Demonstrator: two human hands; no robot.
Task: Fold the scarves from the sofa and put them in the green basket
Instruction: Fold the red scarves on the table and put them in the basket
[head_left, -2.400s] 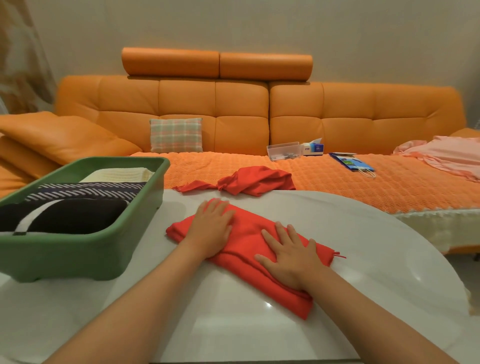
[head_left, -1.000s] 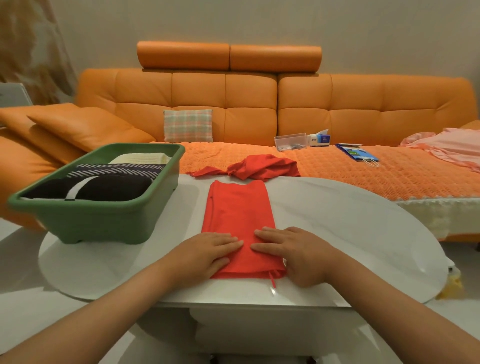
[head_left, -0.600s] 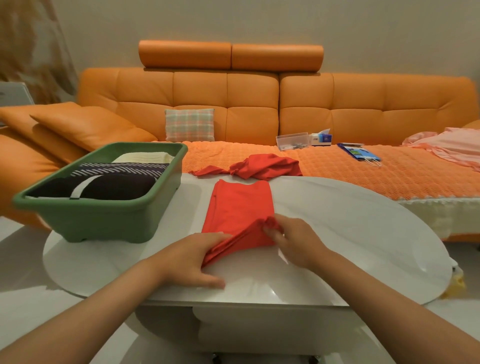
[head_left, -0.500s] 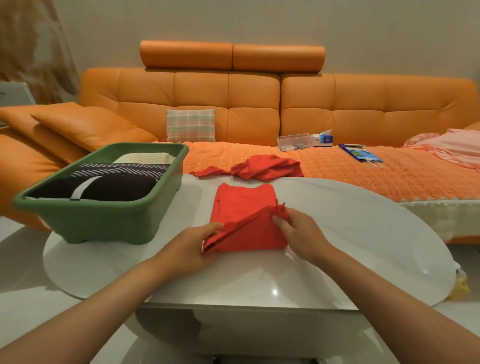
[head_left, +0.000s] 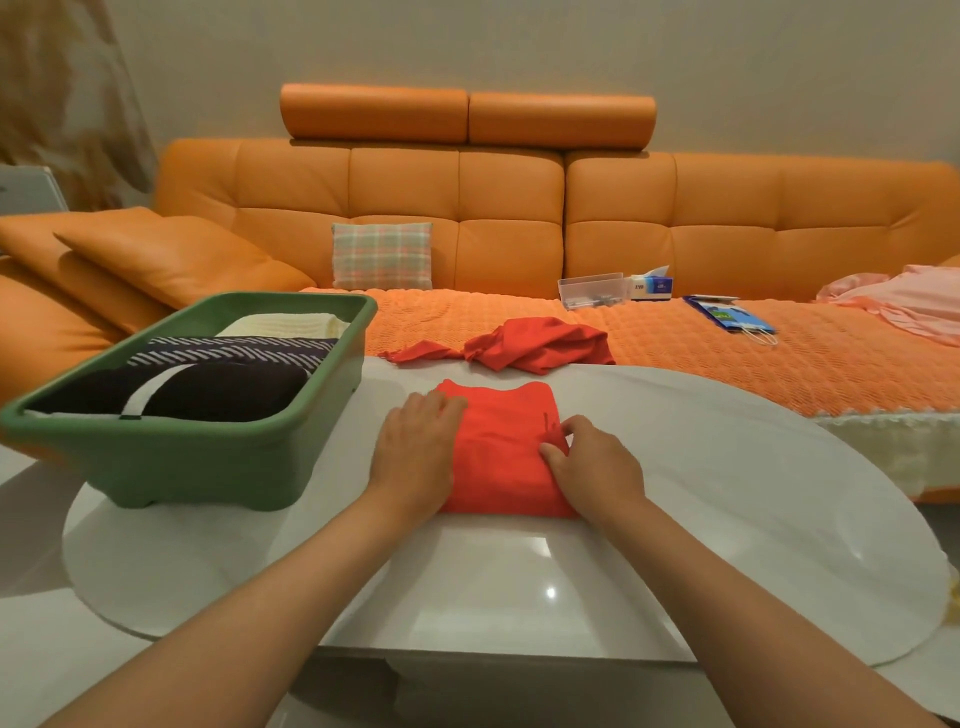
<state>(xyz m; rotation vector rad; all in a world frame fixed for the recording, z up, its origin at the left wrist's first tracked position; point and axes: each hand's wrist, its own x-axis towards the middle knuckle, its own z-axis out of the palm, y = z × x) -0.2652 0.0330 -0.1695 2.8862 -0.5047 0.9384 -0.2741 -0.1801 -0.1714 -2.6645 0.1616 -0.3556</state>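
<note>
A white oval table fills the foreground, with an orange sofa running across behind it. Taking the folded red scarf as the centre of the dial, the green basket stands on the table at 9 o'clock, near the scarf but apart from it. It holds a cream folded scarf at its far end, a navy striped one in the middle and a black one with a white stripe nearest. At 12 o'clock a crumpled red scarf lies on the sofa's quilted orange cover, just beyond the table's far edge. A plaid cushion leans on the backrest at 11 o'clock. At 1 o'clock sit a clear plastic box and a tissue box, side by side. A blue paper bag lies at 2 o'clock, and a pink cloth is heaped farther right. Nothing lies on the table between scarf and basket. The folded red scarf rests flat near the table's middle as a compact, roughly square packet, with a short fringe thread showing on top near its right edge. The left hand lies flat over its left edge, fingers straight and pressed together. The right hand is at the right edge, fingers curled, thumb and forefinger pinching a bit of the cloth.
</note>
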